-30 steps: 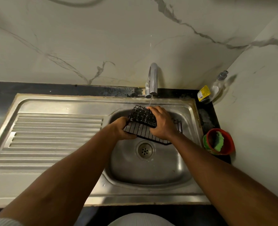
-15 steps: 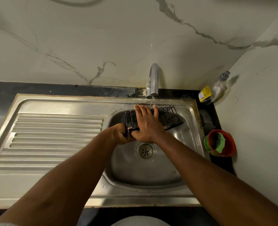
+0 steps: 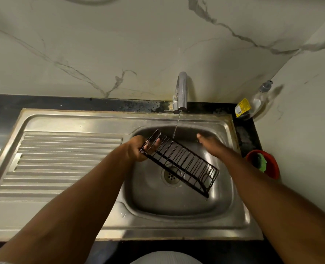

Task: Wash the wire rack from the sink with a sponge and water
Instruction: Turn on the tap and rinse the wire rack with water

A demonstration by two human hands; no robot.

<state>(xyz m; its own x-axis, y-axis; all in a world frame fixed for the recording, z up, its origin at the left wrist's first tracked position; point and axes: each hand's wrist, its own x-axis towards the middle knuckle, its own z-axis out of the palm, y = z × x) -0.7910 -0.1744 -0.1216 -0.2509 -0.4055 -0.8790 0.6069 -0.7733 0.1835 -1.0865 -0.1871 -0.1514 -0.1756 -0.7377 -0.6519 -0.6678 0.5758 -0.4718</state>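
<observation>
Black wire rack (image 3: 184, 164) slants over the sink (image 3: 177, 208) basin. Left hand (image 3: 138, 149) grips its upper end, arm stretched forward. Faucet (image 3: 181, 92) stream lands just right of that hand. Right hand (image 3: 209, 144) is off the rack, fingers loose, holding nothing.

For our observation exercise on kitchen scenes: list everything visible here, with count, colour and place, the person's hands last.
wire rack: one, black, tilted over the basin
sink: one, steel, drainboard at left
drain: one, steel, basin floor, partly behind the rack
tap: one, chrome, behind the basin, thin stream running
soap bottle: one, clear with yellow label, back right corner
bowl: one, red, right of the sink
sponge: one, green, inside the bowl
left hand: one, grips the rack's left end
right hand: one, open, right of the stream, holding nothing
</observation>
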